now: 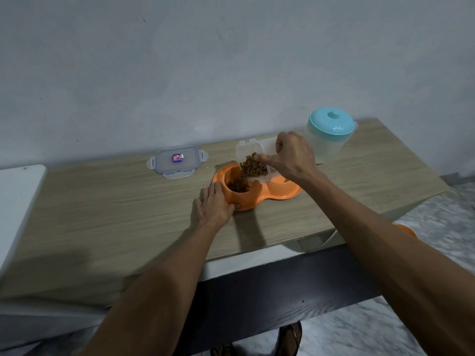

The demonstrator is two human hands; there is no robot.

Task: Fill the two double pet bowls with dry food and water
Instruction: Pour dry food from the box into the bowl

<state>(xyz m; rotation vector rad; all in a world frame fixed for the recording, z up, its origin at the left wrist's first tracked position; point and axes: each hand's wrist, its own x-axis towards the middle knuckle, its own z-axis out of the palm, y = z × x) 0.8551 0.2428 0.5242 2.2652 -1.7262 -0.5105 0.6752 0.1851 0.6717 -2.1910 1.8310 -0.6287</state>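
An orange double pet bowl (267,196) sits on the wooden table. My right hand (293,158) grips a clear plastic food container (250,152), tilted over the bowl's left cup. Brown dry food (250,167) spills from it into that cup, where a small heap (237,186) lies. My left hand (213,204) rests against the bowl's left rim, thumb touching the front edge. The right cup is mostly hidden behind the container. A translucent water jug with a teal lid (330,131) stands behind my right hand. A sliver of a second orange bowl (407,229) shows beyond the table's right edge, lower down.
The container's clear lid (177,161) with a blue label lies flat on the table to the left. A white surface (15,201) borders the table's left end. A wall stands right behind the table. Marbled floor lies to the right.
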